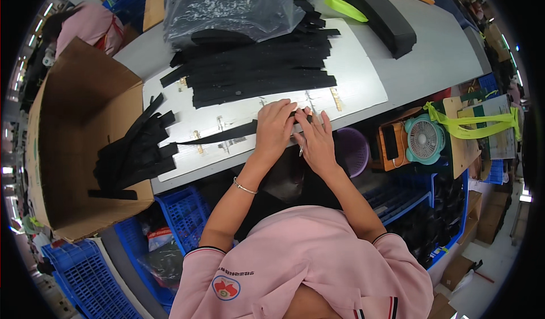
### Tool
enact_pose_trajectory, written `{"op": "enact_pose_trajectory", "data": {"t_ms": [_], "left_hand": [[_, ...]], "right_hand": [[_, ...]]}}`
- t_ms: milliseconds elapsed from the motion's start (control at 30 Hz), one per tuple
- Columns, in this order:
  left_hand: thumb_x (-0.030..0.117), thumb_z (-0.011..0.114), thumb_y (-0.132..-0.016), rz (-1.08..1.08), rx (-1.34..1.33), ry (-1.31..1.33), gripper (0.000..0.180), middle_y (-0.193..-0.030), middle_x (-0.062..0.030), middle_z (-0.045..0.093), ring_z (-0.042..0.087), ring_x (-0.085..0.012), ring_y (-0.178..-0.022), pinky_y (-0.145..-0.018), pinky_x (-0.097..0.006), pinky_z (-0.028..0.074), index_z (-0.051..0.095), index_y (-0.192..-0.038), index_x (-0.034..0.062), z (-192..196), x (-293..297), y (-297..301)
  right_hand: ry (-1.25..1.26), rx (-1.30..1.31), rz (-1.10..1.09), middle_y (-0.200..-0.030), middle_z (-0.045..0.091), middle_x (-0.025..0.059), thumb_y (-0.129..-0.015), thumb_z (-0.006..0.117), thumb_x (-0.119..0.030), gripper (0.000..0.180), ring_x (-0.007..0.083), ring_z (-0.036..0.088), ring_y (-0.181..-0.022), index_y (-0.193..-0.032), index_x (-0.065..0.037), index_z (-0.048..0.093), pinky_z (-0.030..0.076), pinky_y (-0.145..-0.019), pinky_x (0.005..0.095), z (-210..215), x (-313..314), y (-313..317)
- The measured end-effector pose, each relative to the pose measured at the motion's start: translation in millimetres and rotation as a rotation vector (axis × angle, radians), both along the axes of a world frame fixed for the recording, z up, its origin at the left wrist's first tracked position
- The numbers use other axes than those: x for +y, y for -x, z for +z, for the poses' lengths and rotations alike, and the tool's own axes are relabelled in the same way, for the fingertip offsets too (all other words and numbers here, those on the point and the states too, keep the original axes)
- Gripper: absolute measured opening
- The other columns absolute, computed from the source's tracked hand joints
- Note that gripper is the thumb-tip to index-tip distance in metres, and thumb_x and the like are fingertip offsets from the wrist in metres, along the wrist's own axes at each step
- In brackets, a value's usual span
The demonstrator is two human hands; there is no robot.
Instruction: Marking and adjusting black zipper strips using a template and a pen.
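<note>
Handling the black fabric strip [227, 134] calls for control at its right end, where both hands meet over the near edge of the white board [363, 86]. The strip lies across the board, its left end beside the loose strip pile [136, 148] at the cardboard box [85, 106]. The left hand [275, 130] is closed over the strip near that right end. The right hand [317, 140] has its fingers bent at the strip's tip, with a slim metal tool [301, 148] projecting below; whether it grasps strip, tool or both cannot be told. For good results, the left fingers should hold the strip flat and untwisted, the tool point should face away from the fingertips, and the strip should stay clear of the stacked black strips [261, 72] beyond.
</note>
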State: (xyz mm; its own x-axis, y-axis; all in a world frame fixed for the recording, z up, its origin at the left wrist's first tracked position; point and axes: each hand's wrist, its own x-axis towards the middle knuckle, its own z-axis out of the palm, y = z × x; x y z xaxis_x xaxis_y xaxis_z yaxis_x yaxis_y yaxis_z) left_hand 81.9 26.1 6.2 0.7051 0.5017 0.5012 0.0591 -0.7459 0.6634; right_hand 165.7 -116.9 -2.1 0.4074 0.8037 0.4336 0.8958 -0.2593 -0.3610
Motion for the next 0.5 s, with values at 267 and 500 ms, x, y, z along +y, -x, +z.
{"op": "enact_pose_trajectory", "data": {"t_ms": [267,500], "left_hand": [[0.013,0.072,-0.094,0.048,0.130,-0.154,0.032,-0.132,-0.0085,0.070,0.059,-0.0328,-0.128,-0.118,-0.052,0.036,0.073,-0.126,0.0070,-8.3,-25.8,-1.7],[0.018,0.075,-0.093,0.198,0.094,-0.027,0.024,-0.122,-0.0051,0.072,0.060,-0.0288,-0.124,-0.117,-0.052,0.032,0.075,-0.115,0.0088,-7.6,-32.9,-31.3]], "right_hand": [[0.013,0.008,0.009,-0.140,0.065,0.0084,-0.094,0.074,-0.016,0.059,0.0324,0.051,-0.142,-0.147,-0.008,0.050,0.021,-0.123,0.0615,-5.1,-23.9,-69.6],[-0.035,0.057,0.019,-0.141,0.065,0.0092,-0.094,0.074,-0.013,0.056,0.0331,0.053,-0.140,-0.145,-0.007,0.053,0.020,-0.123,0.0612,-9.4,-30.9,-83.6]]}}
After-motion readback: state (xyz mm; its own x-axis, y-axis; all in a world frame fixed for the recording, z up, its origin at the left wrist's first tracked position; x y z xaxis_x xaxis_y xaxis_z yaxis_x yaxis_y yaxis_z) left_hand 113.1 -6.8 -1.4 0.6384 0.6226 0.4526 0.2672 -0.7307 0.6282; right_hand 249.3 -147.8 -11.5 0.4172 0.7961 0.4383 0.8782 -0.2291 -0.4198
